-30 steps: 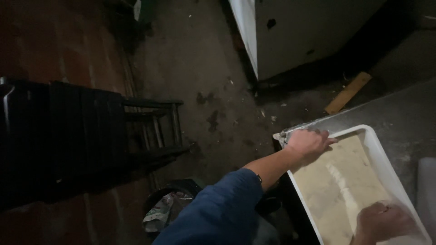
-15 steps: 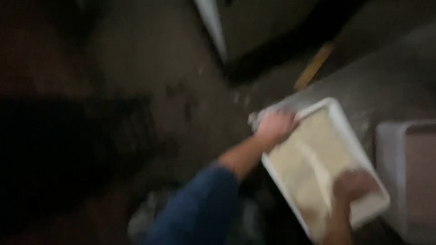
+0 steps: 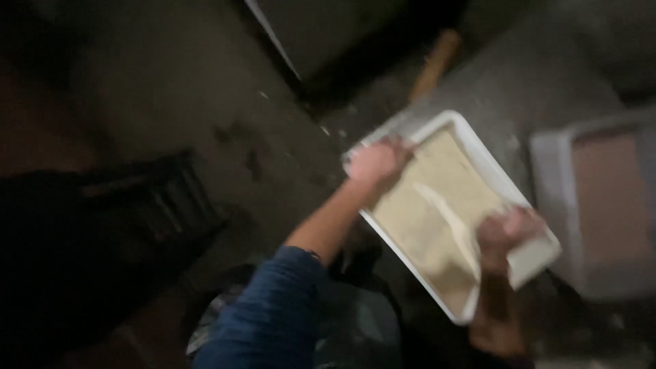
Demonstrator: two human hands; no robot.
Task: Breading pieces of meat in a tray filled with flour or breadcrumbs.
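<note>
— Fingers first. What do you record?

— Fingers of the left hand (image 3: 374, 162) are curled together over the far corner of the white rectangular plastic tray (image 3: 502, 183). Fingers of the right hand (image 3: 507, 231) are bent around the tray's near right rim, clamped on it as far as the blur allows.

— Surroundings and obstructions?

— A second pale rectangular tub (image 3: 601, 208) sits just beside the tray on the right, with a pinkish-brown inside. Both rest on a grey worktop (image 3: 506, 75). A yellowish wooden stick (image 3: 434, 63) lies at the worktop's far edge, near a white cabinet panel (image 3: 273, 37). Left of the tray is a stained grey concrete floor (image 3: 178, 96), and a dark slatted crate (image 3: 157, 205) stands well apart on it. Below the left arm is a dark bin with crumpled plastic (image 3: 355, 328), details too blurred to tell. Nothing stands between the hands and the tray.

— Pose of the arms?

— Left arm reaches forward and to the right, its blue sleeve (image 3: 270, 314) pushed to the elbow, forearm bare. Right forearm rises from the lower edge, hand turned over the rim.

— Position of the tray against the fingers?

— Tray lies diagonally between the two hands, touching both, one at each end. It is filled with a flat beige mass (image 3: 424, 219) with a pale streak through its middle. Tray overhangs the worktop edge towards the person.
</note>
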